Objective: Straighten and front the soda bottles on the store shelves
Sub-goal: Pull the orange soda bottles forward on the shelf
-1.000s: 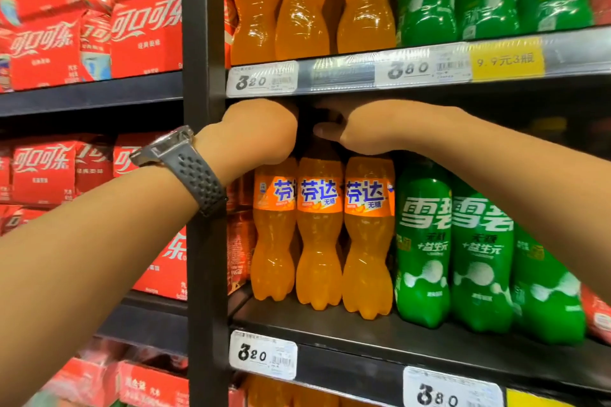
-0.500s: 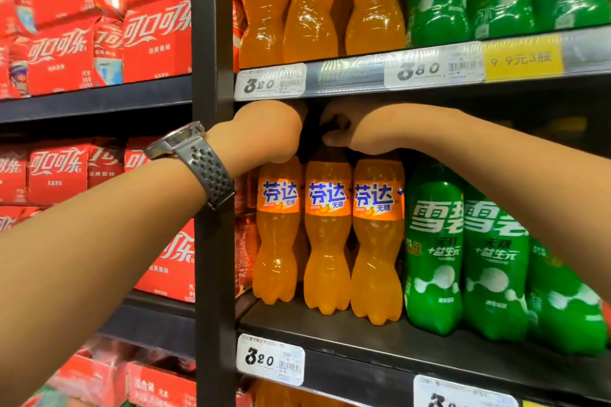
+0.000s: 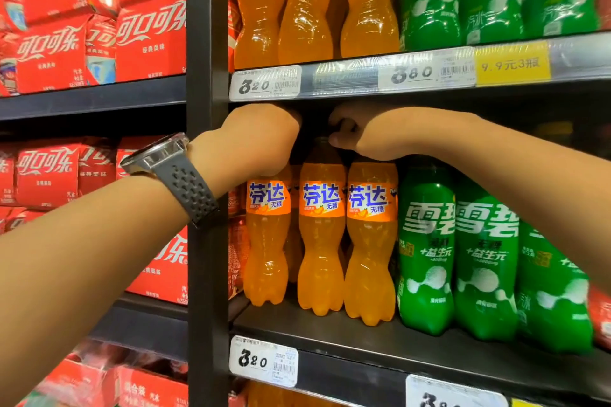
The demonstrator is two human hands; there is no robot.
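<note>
The top of a clear plastic bottle of orange soda [image 3: 322, 241], the middle of three at the front of a black metal shelf [image 3: 330, 337], is pinched between the thumb and curled fingers of the right hand [image 3: 363, 134]. The left hand [image 3: 261, 139] is laid over the top of the left orange bottle [image 3: 266, 241]; its fingers are hidden behind the knuckles, so its grip cannot be told. A grey perforated watch strap [image 3: 188, 188] is worn on that wrist. The third orange bottle [image 3: 370, 241] is stood just beside the middle one, under the right wrist. All three are seen upright, filled with orange drink, labels turned outward. Green plastic bottles [image 3: 426, 251] are lined up to the right, partly covered by the right forearm. Upper orange bottles [image 3: 307, 10] and upper green bottles [image 3: 429, 3] are stocked on the shelf above [image 3: 347, 79]. Red cardboard cola cases [image 3: 148, 40] are stacked in the left bay.
</note>
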